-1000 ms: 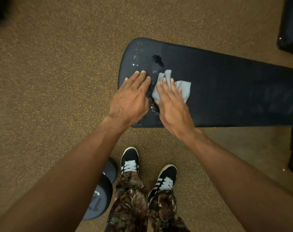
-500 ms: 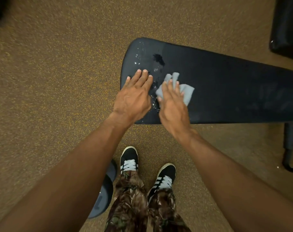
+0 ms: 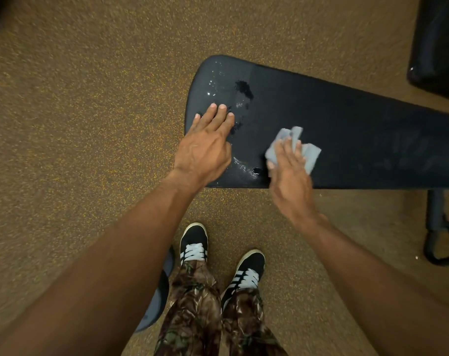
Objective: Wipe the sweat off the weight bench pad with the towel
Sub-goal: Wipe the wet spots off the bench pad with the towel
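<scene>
The black weight bench pad point(image 3: 346, 129) runs from the middle of the view to the right edge. Wet drops and smears point(image 3: 241, 165) glisten near its left end and front edge. My left hand point(image 3: 208, 147) lies flat on the pad's left end, fingers together, holding nothing. A small crumpled light-blue towel point(image 3: 309, 154) sits on the pad to the right of the wet patch. My right hand point(image 3: 287, 173) presses down on the towel, its fingers over the cloth.
The floor is brown speckled rubber. A dark dumbbell point(image 3: 156, 299) lies by my left foot. The bench's black leg frame point(image 3: 436, 227) stands at the right. Another black pad point(image 3: 439, 42) fills the top right corner. My shoes point(image 3: 195, 245) stand just before the bench.
My right hand has slid the towel to the right along the pad, away from my left hand. Wet streaks show near the front edge where it was. The left hand stays put.
</scene>
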